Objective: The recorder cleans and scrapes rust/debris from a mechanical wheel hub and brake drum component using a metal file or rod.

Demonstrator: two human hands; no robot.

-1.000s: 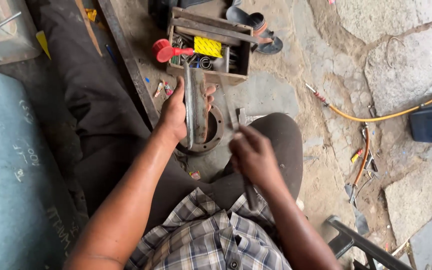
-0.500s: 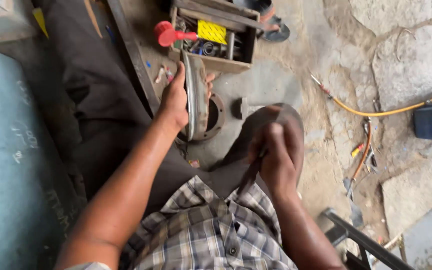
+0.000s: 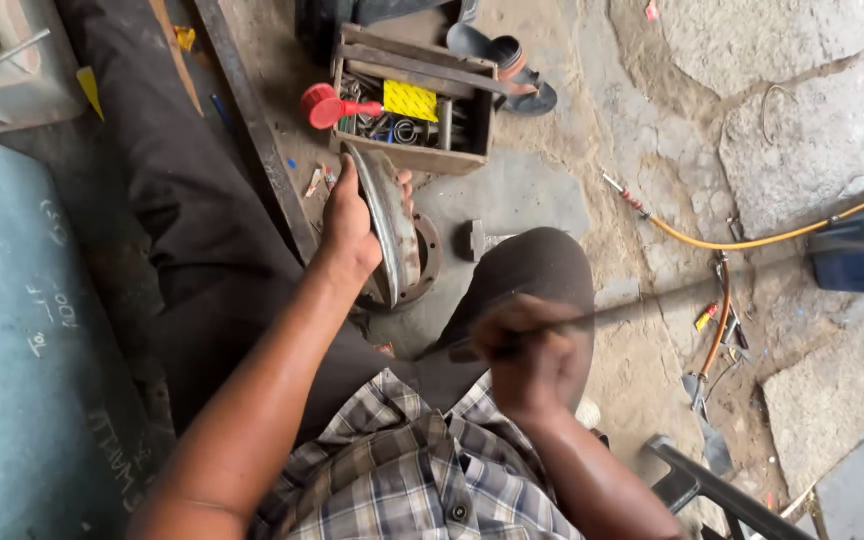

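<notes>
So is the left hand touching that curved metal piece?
Touching. The head view shows the left hand with its fingers wrapped around the curved metal piece, holding it upright.

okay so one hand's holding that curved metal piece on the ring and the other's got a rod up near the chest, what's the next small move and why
Probably swing the raised rod down onto the curved metal piece. The left hand steadies it upright on the metal ring; the right hand is blurred, lifted, well clear.

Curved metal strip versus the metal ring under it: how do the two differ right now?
The curved metal strip stands on edge, gripped by the left hand; the metal ring lies flat on the ground, unheld. The strip is a long, narrow, open arc; the ring is a closed circle with holes around it. The strip looks lighter grey, the ring darker and rustier. Both are worn metal.
</notes>
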